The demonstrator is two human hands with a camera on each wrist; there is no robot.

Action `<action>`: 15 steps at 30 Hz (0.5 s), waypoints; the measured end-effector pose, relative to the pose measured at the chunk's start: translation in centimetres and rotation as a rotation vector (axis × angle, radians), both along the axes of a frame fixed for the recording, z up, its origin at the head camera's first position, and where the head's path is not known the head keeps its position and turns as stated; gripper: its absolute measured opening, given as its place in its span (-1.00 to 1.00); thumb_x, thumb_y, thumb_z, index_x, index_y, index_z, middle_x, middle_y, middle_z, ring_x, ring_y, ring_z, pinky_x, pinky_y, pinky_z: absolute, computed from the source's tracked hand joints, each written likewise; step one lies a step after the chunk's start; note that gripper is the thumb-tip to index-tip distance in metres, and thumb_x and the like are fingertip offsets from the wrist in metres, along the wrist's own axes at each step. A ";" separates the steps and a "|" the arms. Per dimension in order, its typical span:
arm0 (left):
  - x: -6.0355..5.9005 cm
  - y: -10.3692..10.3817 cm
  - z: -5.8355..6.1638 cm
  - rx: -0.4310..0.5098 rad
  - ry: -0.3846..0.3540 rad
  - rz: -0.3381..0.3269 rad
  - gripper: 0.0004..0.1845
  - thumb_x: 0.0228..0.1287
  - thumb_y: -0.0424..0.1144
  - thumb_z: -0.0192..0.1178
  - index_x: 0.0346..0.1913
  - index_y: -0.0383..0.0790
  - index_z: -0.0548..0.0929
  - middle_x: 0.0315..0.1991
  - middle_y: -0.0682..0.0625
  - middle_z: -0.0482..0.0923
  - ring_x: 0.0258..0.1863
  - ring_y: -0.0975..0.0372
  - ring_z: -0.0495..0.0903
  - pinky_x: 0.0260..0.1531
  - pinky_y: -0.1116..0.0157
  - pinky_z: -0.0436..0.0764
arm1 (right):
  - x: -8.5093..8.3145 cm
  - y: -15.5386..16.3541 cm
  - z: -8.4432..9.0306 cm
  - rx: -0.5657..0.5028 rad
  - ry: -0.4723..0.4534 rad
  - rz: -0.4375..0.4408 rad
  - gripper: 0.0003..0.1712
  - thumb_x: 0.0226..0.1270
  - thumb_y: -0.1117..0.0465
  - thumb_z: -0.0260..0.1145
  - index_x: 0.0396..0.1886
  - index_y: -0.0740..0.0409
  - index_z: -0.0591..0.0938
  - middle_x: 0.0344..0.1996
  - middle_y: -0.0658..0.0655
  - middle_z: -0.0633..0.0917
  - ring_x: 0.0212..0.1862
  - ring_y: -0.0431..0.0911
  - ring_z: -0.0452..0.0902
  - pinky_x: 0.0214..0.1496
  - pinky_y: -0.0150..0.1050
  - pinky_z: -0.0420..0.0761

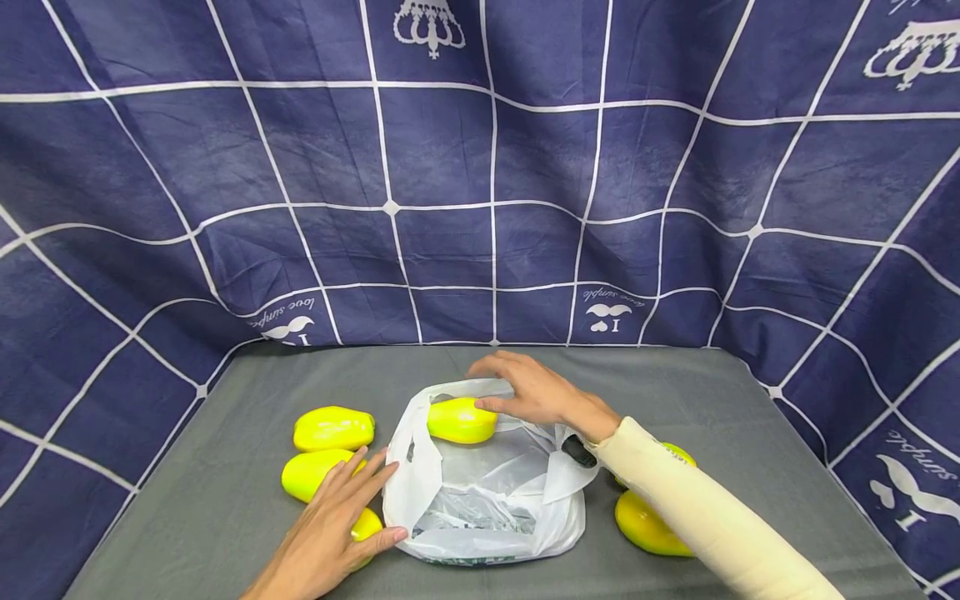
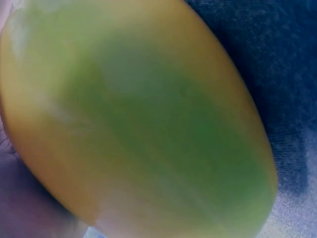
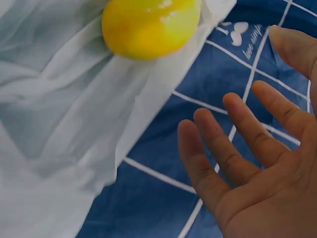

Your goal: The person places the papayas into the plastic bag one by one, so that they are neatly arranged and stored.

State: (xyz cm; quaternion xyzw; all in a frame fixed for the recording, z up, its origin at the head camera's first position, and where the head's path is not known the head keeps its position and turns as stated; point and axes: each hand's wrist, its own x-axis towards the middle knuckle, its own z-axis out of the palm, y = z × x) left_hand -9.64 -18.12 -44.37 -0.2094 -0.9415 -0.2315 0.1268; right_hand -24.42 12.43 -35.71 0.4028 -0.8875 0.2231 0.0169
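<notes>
"Spotting the yellow fruit?"

"Yes, in the mouth of the white bag, midway between left and right edges of the table."

"And doing what with each hand?"

"Resting the left hand against the bag with straight fingers; holding the right hand, fingers spread, just beside the fruit."

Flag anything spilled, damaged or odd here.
Nothing looks spilled or damaged. One oddity: a yellow fruit is high at the mouth of the white bag, yet the right hand by it isn't gripping it; what supports it is unclear.
</notes>
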 end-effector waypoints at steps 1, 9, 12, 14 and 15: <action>0.0 0.0 0.0 0.000 -0.001 0.001 -0.18 0.15 0.36 0.28 0.40 -0.01 0.49 0.45 0.05 0.39 0.48 -0.10 0.24 0.46 0.59 -0.40 | 0.0 0.3 0.1 -0.007 0.008 -0.003 -0.47 0.35 0.01 0.38 0.23 0.15 0.58 0.16 0.07 0.65 0.11 0.00 0.61 0.18 -0.13 0.62; 0.1 0.0 0.0 0.008 -0.010 0.006 -0.18 0.15 0.35 0.29 0.41 0.02 0.48 0.45 0.07 0.38 0.49 -0.11 0.23 0.47 0.57 -0.39 | 0.4 3.4 1.2 -0.118 -0.078 -0.022 -0.46 0.33 0.02 0.42 0.25 0.08 0.57 0.18 0.05 0.63 0.11 -0.04 0.60 0.07 -0.03 0.70; 0.1 0.0 0.0 0.002 0.011 -0.004 -0.18 0.15 0.34 0.30 0.40 0.00 0.49 0.44 0.06 0.39 0.47 -0.12 0.25 0.47 0.57 -0.39 | 0.7 4.9 1.4 -0.141 -0.094 -0.013 -0.47 0.34 0.03 0.41 0.26 0.06 0.56 0.19 0.06 0.63 0.13 -0.04 0.60 0.10 -0.02 0.69; 0.0 0.0 -0.1 -0.005 0.032 -0.009 -0.18 0.14 0.33 0.32 0.39 -0.02 0.50 0.43 0.05 0.41 0.46 -0.12 0.26 0.47 0.58 -0.39 | 0.9 5.9 1.4 -0.147 -0.085 -0.013 -0.47 0.35 0.04 0.41 0.26 0.07 0.56 0.19 0.06 0.63 0.13 -0.03 0.59 0.10 -0.01 0.69; 0.0 0.0 -0.1 -0.007 0.042 -0.012 -0.18 0.13 0.32 0.32 0.39 -0.03 0.51 0.43 0.04 0.41 0.46 -0.13 0.27 0.47 0.58 -0.38 | 1.0 6.4 1.5 -0.148 -0.083 -0.020 -0.47 0.35 0.04 0.41 0.26 0.07 0.56 0.19 0.05 0.63 0.13 -0.03 0.59 0.09 0.00 0.70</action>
